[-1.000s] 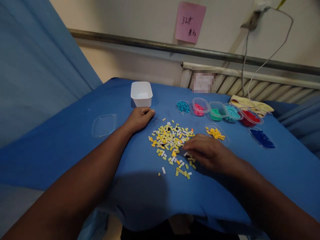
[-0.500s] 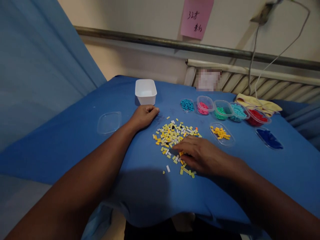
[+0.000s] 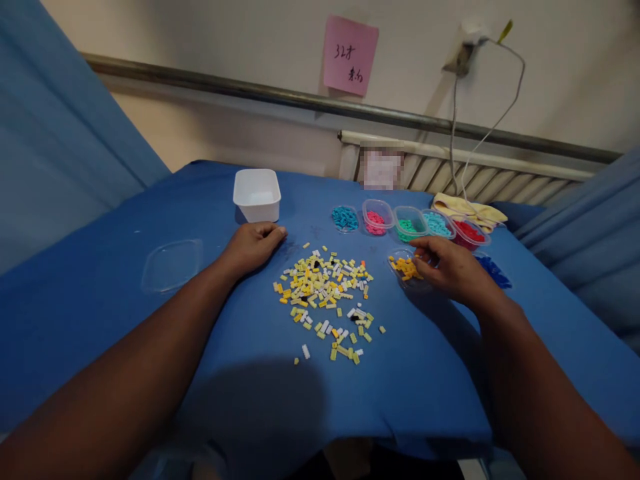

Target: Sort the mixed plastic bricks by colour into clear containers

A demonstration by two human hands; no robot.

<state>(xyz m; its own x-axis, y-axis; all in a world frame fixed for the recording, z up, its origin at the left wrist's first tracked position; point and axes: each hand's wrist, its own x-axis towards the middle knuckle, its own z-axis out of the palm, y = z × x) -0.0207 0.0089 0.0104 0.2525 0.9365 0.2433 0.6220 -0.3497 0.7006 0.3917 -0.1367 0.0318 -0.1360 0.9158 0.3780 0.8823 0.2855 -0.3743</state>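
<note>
My left hand (image 3: 255, 248) rests on the blue cloth with its fingers curled and the thumb laid along them; nothing shows in it. It lies just in front of a white tub (image 3: 257, 195). My right hand (image 3: 447, 268) hovers at a shallow clear lid holding orange-yellow toy bricks (image 3: 406, 268). Its thumb and index fingertip are a little apart, and I make out no brick between them. Between the hands spreads a loose pile of small bricks (image 3: 320, 283), mostly pale yellow and white, with some orange and black ones.
Behind my right hand stand clear tubs with teal (image 3: 345, 218), pink (image 3: 376, 221), green (image 3: 409, 227), light turquoise (image 3: 439, 224) and red bricks (image 3: 469, 232). Dark blue bricks (image 3: 494, 272) lie to its right. A clear lid (image 3: 173, 265) lies left; a yellow cloth (image 3: 470, 210) lies by the radiator.
My right hand has moved from the brick pile, right and away from me, to the lid of orange-yellow bricks. My left hand stays by the white tub. The camera view has shifted right.
</note>
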